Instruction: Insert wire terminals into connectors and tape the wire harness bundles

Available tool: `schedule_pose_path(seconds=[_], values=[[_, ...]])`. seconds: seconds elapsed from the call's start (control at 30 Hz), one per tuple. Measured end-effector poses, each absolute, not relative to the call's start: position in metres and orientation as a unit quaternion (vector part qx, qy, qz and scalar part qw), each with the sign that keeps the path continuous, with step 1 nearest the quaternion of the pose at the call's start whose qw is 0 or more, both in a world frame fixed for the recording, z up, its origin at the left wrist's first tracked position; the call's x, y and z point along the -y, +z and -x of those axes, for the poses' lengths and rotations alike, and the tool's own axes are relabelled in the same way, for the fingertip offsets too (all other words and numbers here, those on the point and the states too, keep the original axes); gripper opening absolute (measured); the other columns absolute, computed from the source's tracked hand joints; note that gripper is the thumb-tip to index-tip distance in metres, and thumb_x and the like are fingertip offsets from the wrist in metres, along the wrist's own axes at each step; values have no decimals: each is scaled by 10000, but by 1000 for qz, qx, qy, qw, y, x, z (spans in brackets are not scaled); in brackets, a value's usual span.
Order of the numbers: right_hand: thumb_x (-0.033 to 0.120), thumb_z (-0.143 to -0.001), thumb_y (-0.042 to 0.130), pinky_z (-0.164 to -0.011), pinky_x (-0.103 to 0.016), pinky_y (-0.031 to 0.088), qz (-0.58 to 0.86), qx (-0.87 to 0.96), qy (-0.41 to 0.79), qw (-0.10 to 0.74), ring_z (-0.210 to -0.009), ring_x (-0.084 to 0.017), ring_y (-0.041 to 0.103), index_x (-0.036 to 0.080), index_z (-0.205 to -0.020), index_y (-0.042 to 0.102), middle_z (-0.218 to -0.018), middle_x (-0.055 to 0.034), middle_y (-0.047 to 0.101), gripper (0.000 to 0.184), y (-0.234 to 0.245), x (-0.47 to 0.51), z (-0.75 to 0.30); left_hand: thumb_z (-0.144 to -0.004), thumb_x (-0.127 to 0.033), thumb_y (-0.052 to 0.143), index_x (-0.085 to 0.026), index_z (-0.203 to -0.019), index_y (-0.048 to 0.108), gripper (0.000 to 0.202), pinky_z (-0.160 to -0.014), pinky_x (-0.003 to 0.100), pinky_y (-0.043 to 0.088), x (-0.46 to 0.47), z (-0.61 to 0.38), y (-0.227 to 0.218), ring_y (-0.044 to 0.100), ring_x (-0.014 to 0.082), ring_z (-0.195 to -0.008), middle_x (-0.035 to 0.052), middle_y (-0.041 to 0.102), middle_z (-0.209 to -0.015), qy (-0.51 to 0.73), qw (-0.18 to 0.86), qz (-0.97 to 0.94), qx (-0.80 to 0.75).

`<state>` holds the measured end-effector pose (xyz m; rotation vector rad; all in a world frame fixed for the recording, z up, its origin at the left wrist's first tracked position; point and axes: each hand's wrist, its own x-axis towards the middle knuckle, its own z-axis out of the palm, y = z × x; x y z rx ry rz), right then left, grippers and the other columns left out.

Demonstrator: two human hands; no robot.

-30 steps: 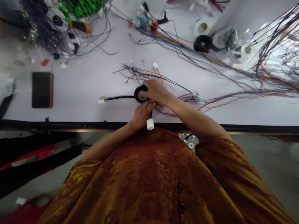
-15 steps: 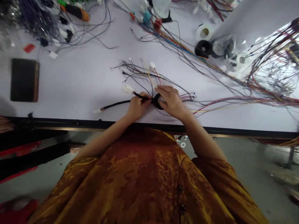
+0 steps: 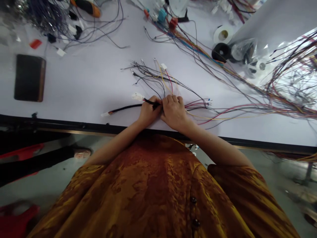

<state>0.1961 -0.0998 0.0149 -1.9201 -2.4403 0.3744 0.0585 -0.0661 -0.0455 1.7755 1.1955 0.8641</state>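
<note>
My left hand [image 3: 149, 110] is closed on a black-sleeved wire bundle [image 3: 128, 107] close to the table's front edge. Two white connectors end its branches: one [image 3: 137, 96] just past my fingers, another [image 3: 105, 114] farther left. Right beside it, my right hand [image 3: 174, 112] is curled with knuckles up, its fingertips against the bundle. The roll of black tape seen in that hand a moment ago is hidden under the palm. Loose black, yellow and red wires [image 3: 151, 74] fan out beyond both hands, one ending in a small white connector [image 3: 163, 66].
A dark phone-like slab [image 3: 30, 78] lies at the left. Behind are an orange-and-black handle [image 3: 86, 7], blue wires [image 3: 106, 33], a white roll [image 3: 223, 34] and a black roll [image 3: 221, 52]. Long coloured wires [image 3: 237, 77] run to the right. Another person's foot [image 3: 82, 153] shows below the table.
My right hand has turned over and its fingers have curled in, covering the black tape roll that showed before. My left hand keeps its hold on the bundle. The whole view has shifted slightly.
</note>
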Motion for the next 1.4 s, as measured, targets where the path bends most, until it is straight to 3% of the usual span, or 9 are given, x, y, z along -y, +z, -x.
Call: schedule_pose_path(seconds=[0.1, 0.27, 0.47, 0.7, 0.87, 1.0, 1.2, 1.3, 1.4], values=[[262, -876, 556, -925, -483, 377, 620, 773, 137, 8, -1097, -360, 531, 91, -1121, 549, -1164, -212, 611, 299, 11, 93, -204, -821, -177, 594, -201, -820, 581, 28, -759, 297, 498, 65, -57, -44, 630, 155, -792, 16, 691, -834, 346, 414, -706, -459], [247, -948, 440, -845, -415, 386, 575, 803, 157, 1, -993, -299, 570, 150, -998, 623, -1034, -145, 675, 214, 13, 83, -223, -815, -188, 631, -191, -812, 602, 30, -722, 283, 497, 63, -58, -42, 622, 146, -731, 4, 694, -796, 332, 430, -695, -472], [123, -956, 366, -929, -443, 348, 477, 870, 125, -24, -1044, -291, 551, 178, -1013, 671, -1029, -129, 688, 315, 19, 85, -220, -788, -165, 652, -188, -753, 588, 76, -670, 278, 467, 60, -58, -43, 610, 148, -697, -3, 674, -740, 319, 439, -693, -475], [138, -958, 392, -901, -427, 358, 469, 868, 163, -33, -987, -282, 576, 156, -950, 663, -990, -137, 691, 272, 19, 83, -226, -791, -194, 662, -176, -761, 597, 73, -687, 270, 487, 62, -58, -38, 621, 143, -712, 1, 686, -765, 301, 492, -664, -476], [274, -935, 506, -777, -345, 393, 528, 801, 278, 44, -893, -246, 585, 151, -943, 606, -936, -110, 667, 159, 6, 78, -247, -790, -246, 669, -175, -782, 588, 108, -779, 295, 515, 56, -58, -38, 663, 162, -810, 16, 716, -836, 299, 551, -645, -436], [319, -897, 558, -753, -320, 398, 508, 791, 326, 98, -859, -223, 571, 176, -919, 581, -916, -80, 648, 147, -3, 77, -259, -769, -277, 686, -175, -760, 579, 149, -763, 299, 503, 55, -57, -39, 645, 162, -789, 7, 706, -807, 289, 559, -648, -429], [167, -910, 485, -784, -378, 472, 466, 859, 206, 54, -818, -230, 620, 187, -753, 596, -806, -98, 676, 193, 19, 108, -212, -771, -230, 670, -175, -739, 572, 116, -696, 285, 461, 58, -62, -39, 598, 149, -715, -5, 664, -732, 302, 487, -673, -467], [273, -959, 484, -746, -328, 569, 446, 868, 190, 112, -755, -188, 627, 211, -750, 618, -713, -66, 660, 256, 31, 109, -199, -764, -204, 665, -167, -742, 577, 98, -716, 292, 468, 54, -59, -41, 596, 146, -710, 8, 672, -742, 295, 477, -677, -476], [335, -994, 435, -796, -293, 580, 567, 790, 148, 179, -797, -151, 615, 164, -890, 636, -793, -45, 639, 283, 23, 71, -237, -771, -189, 637, -155, -831, 641, 69, -773, 290, 504, 50, -52, -42, 645, 157, -801, 28, 710, -840, 290, 554, -672, -396]])
